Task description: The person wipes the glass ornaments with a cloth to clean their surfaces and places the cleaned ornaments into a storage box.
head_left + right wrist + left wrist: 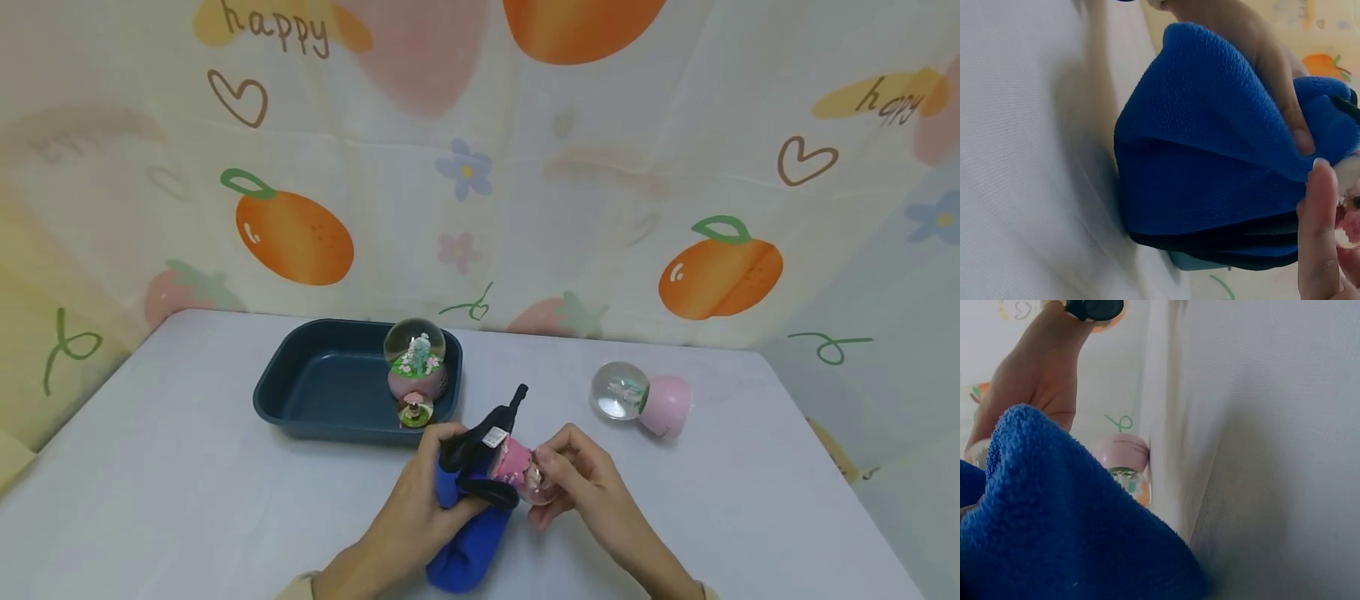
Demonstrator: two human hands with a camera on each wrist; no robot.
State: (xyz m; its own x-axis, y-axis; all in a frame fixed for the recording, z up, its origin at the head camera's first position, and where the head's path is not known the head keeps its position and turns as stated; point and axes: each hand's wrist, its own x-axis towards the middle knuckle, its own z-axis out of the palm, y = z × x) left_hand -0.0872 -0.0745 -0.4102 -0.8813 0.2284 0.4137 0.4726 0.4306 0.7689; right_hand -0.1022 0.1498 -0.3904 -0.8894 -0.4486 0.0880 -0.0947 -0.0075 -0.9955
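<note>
A blue plush cloth with black edging (468, 550) is gripped by my left hand (408, 508), bunched and hanging below the fingers. My right hand (592, 475) pinches a small snow globe with a pink base (513, 458) by its glass end. The globe is tilted, its base against the cloth's black edging, where a white tag shows. In the right wrist view the cloth (1204, 162) hangs in folds, with the left thumb pressed on it. The cloth (1072, 519) hides most of the left hand in the left wrist view.
A dark blue-green tray (345, 432) stands at the back left. At its right end are a larger snow globe with a mauve base (416, 383) and a small one (415, 410) in front. Another snow globe with a pink base (667, 404) lies on its side at right.
</note>
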